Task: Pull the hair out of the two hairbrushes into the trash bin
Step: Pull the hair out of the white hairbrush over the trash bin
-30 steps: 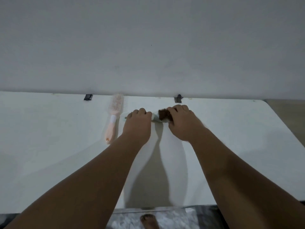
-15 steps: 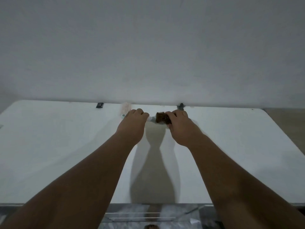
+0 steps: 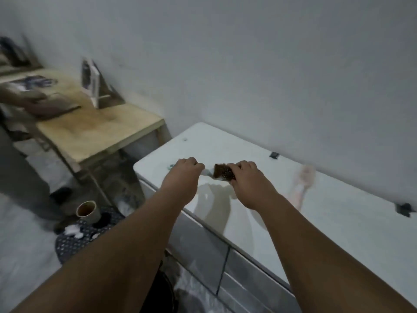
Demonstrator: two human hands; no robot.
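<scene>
My left hand is closed around the pale handle of a hairbrush, held above the left end of the white table. The brush head carries a clump of brown hair. My right hand grips that brush head, fingers over the hair. A second, pink hairbrush lies blurred on the table to the right of my hands. On the floor at lower left stands a dark patterned bin with white scraps in it.
A wooden side table with clutter stands left of the white table, against the wall. A brown paper cup sits by the bin. A person's dark trouser leg is at the far left. Black clips mark the table's back edge.
The view has swung left and down, bringing the wooden table, cup and bin into sight. Both hands, still on the brush, now hang over the table's left end; the pink brush lies to their right.
</scene>
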